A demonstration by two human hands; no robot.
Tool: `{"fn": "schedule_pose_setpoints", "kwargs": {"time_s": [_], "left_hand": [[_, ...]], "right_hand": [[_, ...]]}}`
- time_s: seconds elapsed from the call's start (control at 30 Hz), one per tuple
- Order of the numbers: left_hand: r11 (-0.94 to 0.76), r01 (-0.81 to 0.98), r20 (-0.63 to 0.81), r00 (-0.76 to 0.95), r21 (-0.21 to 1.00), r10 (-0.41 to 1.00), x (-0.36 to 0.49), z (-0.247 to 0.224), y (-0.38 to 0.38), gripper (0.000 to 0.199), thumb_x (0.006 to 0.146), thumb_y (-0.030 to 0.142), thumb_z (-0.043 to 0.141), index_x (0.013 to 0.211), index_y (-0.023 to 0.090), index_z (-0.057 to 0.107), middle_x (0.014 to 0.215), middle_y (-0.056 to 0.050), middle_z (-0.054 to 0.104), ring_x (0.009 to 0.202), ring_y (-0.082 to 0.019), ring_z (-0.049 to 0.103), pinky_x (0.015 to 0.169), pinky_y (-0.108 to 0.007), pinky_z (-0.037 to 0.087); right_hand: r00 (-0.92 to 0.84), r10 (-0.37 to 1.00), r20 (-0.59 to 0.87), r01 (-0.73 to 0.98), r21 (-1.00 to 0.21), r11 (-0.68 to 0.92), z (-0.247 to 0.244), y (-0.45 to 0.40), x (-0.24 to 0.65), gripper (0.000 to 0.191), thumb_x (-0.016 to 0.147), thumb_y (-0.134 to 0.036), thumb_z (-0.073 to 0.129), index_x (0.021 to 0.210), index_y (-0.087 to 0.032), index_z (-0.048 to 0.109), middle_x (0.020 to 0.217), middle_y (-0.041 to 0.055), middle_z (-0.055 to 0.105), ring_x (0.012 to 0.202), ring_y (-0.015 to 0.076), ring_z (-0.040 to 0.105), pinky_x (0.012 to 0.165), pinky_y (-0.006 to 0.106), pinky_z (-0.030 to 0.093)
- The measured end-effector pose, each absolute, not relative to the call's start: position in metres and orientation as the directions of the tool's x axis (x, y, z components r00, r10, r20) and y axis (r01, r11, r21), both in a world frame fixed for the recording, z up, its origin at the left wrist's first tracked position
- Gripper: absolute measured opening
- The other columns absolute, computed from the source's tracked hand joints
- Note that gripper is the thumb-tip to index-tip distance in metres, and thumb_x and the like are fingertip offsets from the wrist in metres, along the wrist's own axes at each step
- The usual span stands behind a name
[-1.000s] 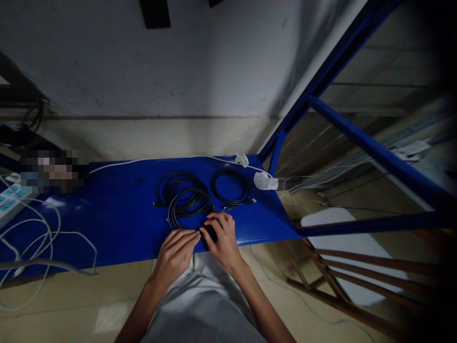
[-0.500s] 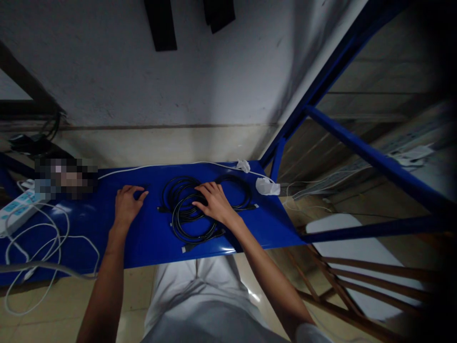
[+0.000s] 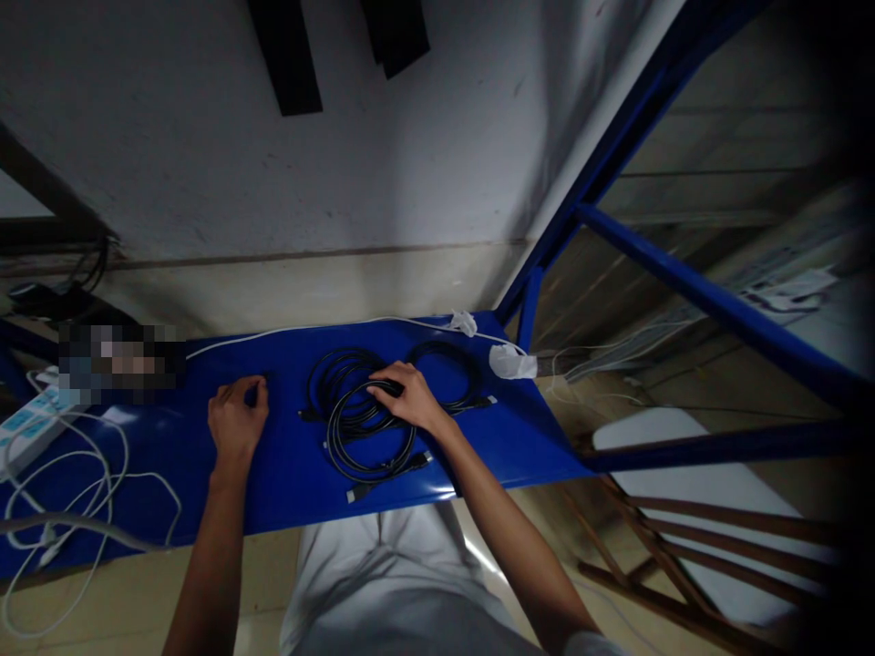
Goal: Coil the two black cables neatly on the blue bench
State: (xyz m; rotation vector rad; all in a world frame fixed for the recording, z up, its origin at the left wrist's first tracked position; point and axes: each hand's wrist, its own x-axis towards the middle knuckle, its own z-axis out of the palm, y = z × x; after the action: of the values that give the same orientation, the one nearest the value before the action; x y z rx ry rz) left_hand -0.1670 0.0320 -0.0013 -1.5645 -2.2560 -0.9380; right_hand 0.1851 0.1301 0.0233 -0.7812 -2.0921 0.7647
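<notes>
Black was shown by the cables (image 3: 354,421), blue by the table (image 3: 287,478), light blue on white by the power strip (image 3: 31,424), and pale grey by the trousers (image 3: 427,539).

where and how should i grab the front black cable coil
Probably pinch the near arc of the front black cable coil, coming down from the person's side: its strands gather there over the blue table, clear of the rear cable coil that its far arc overlaps. Avoid the silver-tipped plug jutting toward the person.
</notes>
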Motion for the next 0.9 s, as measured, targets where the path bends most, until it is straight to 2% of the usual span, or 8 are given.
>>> {"fn": "schedule_pose_setpoints", "kwargs": {"time_s": [0.13, 0.33, 0.6, 0.77, 0.9], "left_hand": [[0.177, 0.891, 0.580, -0.412, 0.419, 0.703, -0.162, 0.004, 0.027, 0.028, 0.102, 0.043, 0.057, 0.108, 0.021, 0.073, 0.112, -0.012, 0.078, 0.110, -0.032, 0.068, 0.103, -0.047, 0.048], [0.056, 0.885, 0.617, -0.366, 0.462, 0.696, -0.150, 0.015, 0.023, 0.022, 0.102, 0.041, 0.058, 0.101, 0.021, 0.067, 0.114, -0.011, 0.076, 0.111, -0.029, 0.068, 0.107, -0.047, 0.048], [0.094, 0.844, 0.603, -0.451, 0.529, 0.658, -0.144, 0.016, 0.023, 0.023, 0.103, 0.040, 0.058, 0.111, 0.020, 0.065, 0.121, -0.013, 0.075, 0.101, -0.026, 0.069, 0.096, -0.043, 0.054], [-0.066, 0.859, 0.662, -0.339, 0.507, 0.668, -0.121, 0.024, 0.022, 0.016, 0.103, 0.035, 0.060, 0.108, 0.020, 0.063, 0.129, -0.014, 0.073, 0.122, -0.027, 0.068, 0.109, -0.046, 0.050], [-0.055, 0.868, 0.619, -0.307, 0.494, 0.722, -0.108, 0.019, 0.026, 0.014, 0.103, 0.034, 0.058, 0.104, 0.022, 0.064, 0.123, -0.013, 0.073, 0.119, -0.028, 0.068, 0.109, -0.047, 0.050]], "right_hand": [[-0.516, 0.741, 0.430, 0.251, -0.751, 0.611, 0.024, 0.128, 0.185, 0.016, 0.098, -0.033, 0.077, 0.112, -0.025, 0.080, 0.113, 0.0061, 0.083, 0.106, 0.0249, 0.076, 0.103, 0.043, 0.054], [-0.544, 0.738, 0.400, 0.193, -0.796, 0.573, 0.031, 0.124, 0.183, 0.022, 0.103, -0.037, 0.069, 0.115, -0.022, 0.080, 0.113, 0.0080, 0.083, 0.101, 0.0243, 0.079, 0.094, 0.037, 0.060], [-0.518, 0.761, 0.392, 0.188, -0.815, 0.548, 0.031, 0.124, 0.181, 0.022, 0.103, -0.038, 0.069, 0.112, -0.021, 0.081, 0.112, 0.0086, 0.082, 0.098, 0.0236, 0.078, 0.091, 0.036, 0.060], [-0.510, 0.777, 0.369, 0.168, -0.843, 0.511, 0.032, 0.130, 0.176, 0.023, 0.102, -0.039, 0.071, 0.110, -0.021, 0.080, 0.108, 0.0070, 0.083, 0.094, 0.0224, 0.078, 0.085, 0.032, 0.058], [-0.505, 0.795, 0.337, 0.162, -0.867, 0.470, 0.030, 0.132, 0.174, 0.024, 0.101, -0.042, 0.071, 0.107, -0.021, 0.080, 0.107, 0.0060, 0.083, 0.095, 0.0222, 0.077, 0.085, 0.032, 0.058]]}}
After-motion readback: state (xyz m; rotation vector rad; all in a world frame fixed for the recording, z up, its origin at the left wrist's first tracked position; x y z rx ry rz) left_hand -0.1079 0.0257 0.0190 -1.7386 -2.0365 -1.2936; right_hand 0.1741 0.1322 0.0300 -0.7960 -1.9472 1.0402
